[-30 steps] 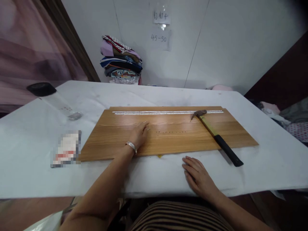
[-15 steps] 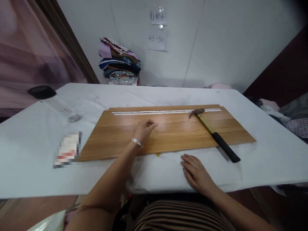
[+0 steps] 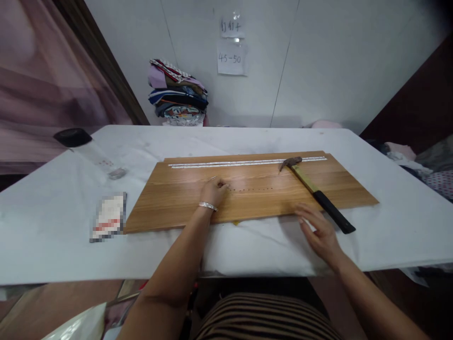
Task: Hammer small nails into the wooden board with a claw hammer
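The left hand's fingers (image 3: 222, 185) are pinched narrow at the near end of a row of small nails (image 3: 252, 190) on the wooden board (image 3: 170, 203); whether they grip a nail I cannot tell. This looks like nail-setting. The right hand (image 3: 320, 233), fingers loosely spread and empty, hovers near the hammer (image 3: 316, 196), which must be gripped by its black handle next.

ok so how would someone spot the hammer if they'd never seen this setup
Find the long wooden board on the white table. The hammer lies slanted across its right end, near the right hand. It alone has a yellow neck and black grip.
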The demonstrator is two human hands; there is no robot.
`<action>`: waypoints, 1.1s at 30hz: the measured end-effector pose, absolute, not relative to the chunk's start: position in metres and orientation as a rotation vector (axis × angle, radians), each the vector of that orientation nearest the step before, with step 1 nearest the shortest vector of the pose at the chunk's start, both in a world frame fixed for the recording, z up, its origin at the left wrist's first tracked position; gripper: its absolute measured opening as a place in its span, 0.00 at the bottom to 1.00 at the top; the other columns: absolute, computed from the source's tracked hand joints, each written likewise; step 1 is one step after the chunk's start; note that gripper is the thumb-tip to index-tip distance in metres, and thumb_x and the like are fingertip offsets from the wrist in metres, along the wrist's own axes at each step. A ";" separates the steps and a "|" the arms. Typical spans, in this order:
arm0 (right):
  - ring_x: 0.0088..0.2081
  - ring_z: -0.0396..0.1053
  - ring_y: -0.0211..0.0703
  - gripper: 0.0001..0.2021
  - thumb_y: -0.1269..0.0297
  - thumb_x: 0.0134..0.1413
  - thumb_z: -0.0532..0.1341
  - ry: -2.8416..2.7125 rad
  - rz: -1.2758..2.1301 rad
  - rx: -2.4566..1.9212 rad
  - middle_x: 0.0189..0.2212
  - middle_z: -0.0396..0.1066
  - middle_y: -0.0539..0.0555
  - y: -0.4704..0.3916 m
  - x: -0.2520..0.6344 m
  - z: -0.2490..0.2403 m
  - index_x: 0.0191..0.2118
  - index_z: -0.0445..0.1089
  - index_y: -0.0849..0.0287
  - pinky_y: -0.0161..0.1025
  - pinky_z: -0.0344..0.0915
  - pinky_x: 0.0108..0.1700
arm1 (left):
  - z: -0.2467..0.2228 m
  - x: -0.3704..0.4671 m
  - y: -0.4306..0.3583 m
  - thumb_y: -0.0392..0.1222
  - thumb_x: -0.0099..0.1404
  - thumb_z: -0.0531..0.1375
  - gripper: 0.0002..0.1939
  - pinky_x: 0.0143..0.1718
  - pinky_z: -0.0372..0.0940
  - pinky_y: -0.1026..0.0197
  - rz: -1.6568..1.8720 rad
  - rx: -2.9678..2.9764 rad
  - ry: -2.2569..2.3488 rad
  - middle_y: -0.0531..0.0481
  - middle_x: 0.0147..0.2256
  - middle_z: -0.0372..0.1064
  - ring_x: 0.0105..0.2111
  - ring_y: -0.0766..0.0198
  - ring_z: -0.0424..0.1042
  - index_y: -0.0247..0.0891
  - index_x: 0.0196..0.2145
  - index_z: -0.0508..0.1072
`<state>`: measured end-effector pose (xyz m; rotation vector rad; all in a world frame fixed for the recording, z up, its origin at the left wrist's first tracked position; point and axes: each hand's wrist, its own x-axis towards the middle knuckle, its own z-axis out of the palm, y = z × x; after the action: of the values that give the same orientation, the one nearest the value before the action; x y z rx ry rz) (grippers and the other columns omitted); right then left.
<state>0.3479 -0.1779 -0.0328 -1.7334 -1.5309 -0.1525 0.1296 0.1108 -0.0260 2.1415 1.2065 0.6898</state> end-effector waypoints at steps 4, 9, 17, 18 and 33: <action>0.55 0.69 0.58 0.16 0.62 0.61 0.55 -1.465 -0.344 -2.007 0.52 0.72 0.66 -0.165 0.387 -0.032 0.50 0.72 0.60 0.58 0.65 0.56 | -0.025 0.131 0.109 0.40 0.59 0.60 0.05 0.38 0.64 0.61 0.621 2.207 1.180 0.50 0.31 0.74 0.34 0.62 0.71 0.38 0.29 0.75; 0.48 0.72 0.59 0.17 0.62 0.59 0.55 -1.559 -0.297 -2.227 0.46 0.75 0.65 -0.148 0.408 -0.036 0.51 0.71 0.61 0.56 0.68 0.50 | -0.024 0.133 0.105 0.40 0.61 0.60 0.05 0.38 0.63 0.61 0.629 2.225 1.141 0.49 0.32 0.75 0.35 0.62 0.71 0.38 0.30 0.75; 0.43 0.72 0.58 0.17 0.61 0.58 0.56 -1.447 -0.310 -2.449 0.43 0.75 0.65 -0.140 0.443 -0.018 0.49 0.71 0.63 0.50 0.67 0.45 | -0.022 0.133 0.103 0.40 0.62 0.59 0.06 0.38 0.63 0.61 0.527 2.281 1.143 0.50 0.33 0.76 0.35 0.62 0.72 0.39 0.31 0.76; 0.43 0.72 0.57 0.18 0.60 0.57 0.56 -1.450 -0.263 -2.470 0.44 0.74 0.66 -0.139 0.446 -0.020 0.50 0.70 0.64 0.49 0.67 0.45 | -0.022 0.133 0.102 0.41 0.62 0.59 0.06 0.38 0.63 0.61 0.512 2.289 1.144 0.50 0.34 0.76 0.35 0.62 0.72 0.39 0.32 0.76; 0.31 0.71 0.45 0.14 0.62 0.42 0.65 -0.875 0.644 -2.106 0.29 0.74 0.54 -0.110 0.432 0.002 0.38 0.71 0.59 0.38 0.66 0.34 | -0.018 0.132 0.094 0.41 0.61 0.60 0.07 0.40 0.65 0.62 0.476 2.294 1.080 0.48 0.39 0.75 0.39 0.62 0.73 0.38 0.37 0.75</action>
<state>0.4325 -0.1104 0.0017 -2.1063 -0.8748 0.6435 0.1319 0.0945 -0.0176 2.2941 1.0804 0.4761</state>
